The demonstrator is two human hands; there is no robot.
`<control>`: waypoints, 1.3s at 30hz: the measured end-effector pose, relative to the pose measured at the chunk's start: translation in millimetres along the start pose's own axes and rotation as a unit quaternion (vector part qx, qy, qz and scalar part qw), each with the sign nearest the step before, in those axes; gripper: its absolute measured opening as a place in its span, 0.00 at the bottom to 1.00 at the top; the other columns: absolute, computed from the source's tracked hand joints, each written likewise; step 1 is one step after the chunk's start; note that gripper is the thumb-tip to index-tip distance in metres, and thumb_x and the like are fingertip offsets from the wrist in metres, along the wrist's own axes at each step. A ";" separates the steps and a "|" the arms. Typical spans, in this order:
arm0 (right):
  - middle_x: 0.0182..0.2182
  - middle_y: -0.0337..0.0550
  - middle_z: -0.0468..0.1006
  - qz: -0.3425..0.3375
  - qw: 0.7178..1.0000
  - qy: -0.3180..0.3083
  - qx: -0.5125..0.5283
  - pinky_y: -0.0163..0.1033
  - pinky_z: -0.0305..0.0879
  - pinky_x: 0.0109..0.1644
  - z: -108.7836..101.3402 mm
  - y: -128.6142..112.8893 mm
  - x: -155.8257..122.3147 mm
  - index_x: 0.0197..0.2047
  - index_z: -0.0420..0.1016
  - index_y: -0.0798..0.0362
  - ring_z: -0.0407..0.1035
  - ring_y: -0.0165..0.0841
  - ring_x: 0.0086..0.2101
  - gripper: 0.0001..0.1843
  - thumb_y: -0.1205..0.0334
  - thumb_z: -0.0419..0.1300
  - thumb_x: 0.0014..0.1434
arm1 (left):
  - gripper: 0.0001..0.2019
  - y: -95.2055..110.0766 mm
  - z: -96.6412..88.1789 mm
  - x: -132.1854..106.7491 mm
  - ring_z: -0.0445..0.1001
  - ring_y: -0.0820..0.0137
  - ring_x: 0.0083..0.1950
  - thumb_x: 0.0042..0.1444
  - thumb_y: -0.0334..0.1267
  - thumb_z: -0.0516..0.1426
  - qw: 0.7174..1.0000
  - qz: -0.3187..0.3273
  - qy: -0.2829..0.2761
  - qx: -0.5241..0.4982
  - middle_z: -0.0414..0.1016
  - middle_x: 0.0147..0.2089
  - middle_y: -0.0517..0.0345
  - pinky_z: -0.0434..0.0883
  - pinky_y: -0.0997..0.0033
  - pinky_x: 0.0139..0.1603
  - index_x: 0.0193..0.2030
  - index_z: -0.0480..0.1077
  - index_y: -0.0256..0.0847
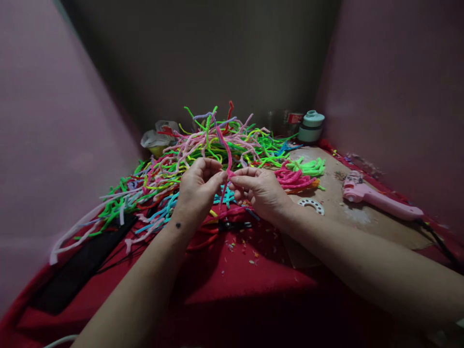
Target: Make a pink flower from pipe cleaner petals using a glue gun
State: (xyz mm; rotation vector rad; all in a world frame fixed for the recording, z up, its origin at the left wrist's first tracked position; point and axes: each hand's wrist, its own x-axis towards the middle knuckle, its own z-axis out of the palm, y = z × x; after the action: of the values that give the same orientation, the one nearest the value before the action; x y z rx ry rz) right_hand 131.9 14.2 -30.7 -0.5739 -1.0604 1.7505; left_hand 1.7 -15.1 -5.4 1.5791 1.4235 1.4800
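I can't tell where the fuzzy hot-pink pipe cleaner (pixel 226 149) ends behind my two raised hands, left hand (pixel 197 189) and right hand (pixel 260 191), whose fingers pinch it above the red-clothed counter (pixel 253 278), before an uncountable tangle of coloured pipe cleaners (pixel 188 150), with one pink glue gun (pixel 377 199) at my right.

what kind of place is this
Likely a home craft corner: the left hand and right hand pinch a pink pipe cleaner by a heap of coloured pipe cleaners, with a pink glue gun nearby.
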 end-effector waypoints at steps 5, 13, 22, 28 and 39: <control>0.20 0.36 0.73 -0.005 0.999 -0.036 -0.005 0.31 0.62 0.22 -3.2 4.6 3.1 0.28 0.69 0.57 0.64 0.23 0.18 0.09 0.65 0.66 0.42 | 0.13 -2.4 -13.1 7.8 0.67 0.73 0.31 0.48 0.43 0.59 0.997 -0.026 -0.055 0.052 0.72 0.33 0.58 0.63 0.75 0.32 0.37 0.71 0.37; 0.18 0.37 0.72 0.044 0.995 -0.085 -0.038 0.30 0.59 0.17 -6.0 7.9 6.3 0.24 0.70 0.58 0.63 0.23 0.15 0.11 0.61 0.67 0.42 | 0.09 1.9 -23.0 9.8 0.61 0.73 0.27 0.49 0.42 0.56 0.982 0.013 -0.138 0.129 0.66 0.25 0.62 0.60 0.74 0.30 0.27 0.69 0.38; 0.15 0.37 0.71 0.038 0.994 -0.029 -0.095 0.30 0.53 0.13 -6.1 8.2 6.6 0.22 0.70 0.58 0.57 0.22 0.12 0.08 0.63 0.65 0.41 | 0.07 0.7 -17.4 14.3 0.62 0.64 0.33 0.49 0.36 0.54 0.879 0.241 -0.097 0.399 0.64 0.24 0.56 0.59 0.66 0.37 0.22 0.66 0.41; 0.17 0.37 0.72 0.073 0.994 -0.076 -0.034 0.29 0.57 0.16 -6.4 8.9 5.4 0.24 0.70 0.58 0.62 0.23 0.15 0.08 0.64 0.65 0.42 | 0.09 8.3 -24.0 11.6 0.63 0.70 0.29 0.51 0.40 0.55 0.933 0.127 -0.105 0.322 0.66 0.24 0.59 0.58 0.72 0.31 0.24 0.70 0.39; 0.17 0.37 0.71 0.063 0.992 -0.106 -0.029 0.29 0.57 0.16 -6.0 9.8 4.0 0.24 0.70 0.58 0.61 0.22 0.15 0.09 0.64 0.66 0.42 | 0.12 2.3 -35.4 12.6 0.67 0.71 0.28 0.49 0.45 0.57 0.974 -0.033 -0.203 0.093 0.72 0.27 0.56 0.63 0.74 0.29 0.29 0.73 0.37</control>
State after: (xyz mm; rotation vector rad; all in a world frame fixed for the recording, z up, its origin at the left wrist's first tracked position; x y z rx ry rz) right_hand 129.9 18.8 -41.8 -0.5081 -1.2485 1.9275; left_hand -32.7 -13.4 10.0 1.8011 1.3835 0.9338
